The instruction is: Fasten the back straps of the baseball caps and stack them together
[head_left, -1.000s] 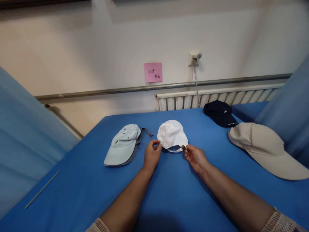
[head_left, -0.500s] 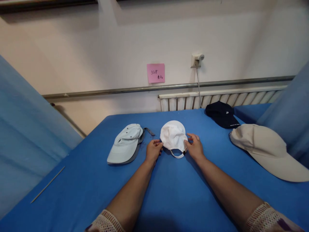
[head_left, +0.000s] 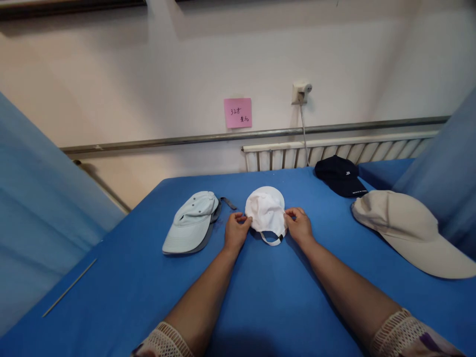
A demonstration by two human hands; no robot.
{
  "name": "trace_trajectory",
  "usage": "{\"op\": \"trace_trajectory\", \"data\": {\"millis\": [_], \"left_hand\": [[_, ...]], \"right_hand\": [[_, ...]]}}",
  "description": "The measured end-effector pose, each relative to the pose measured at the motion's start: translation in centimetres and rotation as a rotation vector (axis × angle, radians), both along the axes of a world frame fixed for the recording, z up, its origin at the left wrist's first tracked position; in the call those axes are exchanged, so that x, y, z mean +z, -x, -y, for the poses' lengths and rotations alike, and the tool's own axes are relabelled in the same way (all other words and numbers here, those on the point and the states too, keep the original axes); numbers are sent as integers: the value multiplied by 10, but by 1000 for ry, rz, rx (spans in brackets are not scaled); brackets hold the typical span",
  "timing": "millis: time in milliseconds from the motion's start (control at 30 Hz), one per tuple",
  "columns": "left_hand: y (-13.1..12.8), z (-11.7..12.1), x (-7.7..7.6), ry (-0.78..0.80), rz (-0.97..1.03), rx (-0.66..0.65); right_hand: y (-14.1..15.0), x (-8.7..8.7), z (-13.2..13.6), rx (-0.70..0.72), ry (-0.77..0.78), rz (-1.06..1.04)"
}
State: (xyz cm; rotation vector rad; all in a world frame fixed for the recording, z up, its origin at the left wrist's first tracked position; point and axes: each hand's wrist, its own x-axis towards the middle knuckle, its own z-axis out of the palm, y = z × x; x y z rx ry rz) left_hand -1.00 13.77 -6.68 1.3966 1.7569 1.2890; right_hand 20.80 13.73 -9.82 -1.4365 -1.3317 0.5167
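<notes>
A white baseball cap (head_left: 266, 210) lies on the blue-covered table (head_left: 253, 297), its brim toward the wall and its back strap with a dark buckle toward me. My left hand (head_left: 237, 230) pinches the cap's left edge between thumb and fingers. On the opposite edge, my right hand (head_left: 299, 226) has a similar pinch. Left of my hands rests a pale mint cap (head_left: 195, 220) stacked on a grey one, whose dark strap sticks out behind.
At the right are a navy cap (head_left: 339, 174) and a large beige cap (head_left: 403, 223). A thin stick (head_left: 70, 287) lies at the left edge. Blue curtains (head_left: 37, 208) flank the table. Behind it run a metal rail (head_left: 178, 141), a radiator (head_left: 278, 156) and a plugged-in cord (head_left: 304, 129).
The thumb and fingers of my right hand have closed on the white cap's right edge. My left hand stays at the left edge. The view has shifted slightly.
</notes>
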Motion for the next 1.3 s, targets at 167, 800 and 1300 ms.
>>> {"op": "trace_trajectory", "data": {"millis": [167,800,1300], "left_hand": [[2,-5,0,-5,55,12],[25,4,40,-118,103,-124],[51,3,44,-64,56,-50]], "right_hand": [[2,3,7,56,-3,1],[-14,11,16,19,-52,57],[13,66,84,546,-137,420]]}}
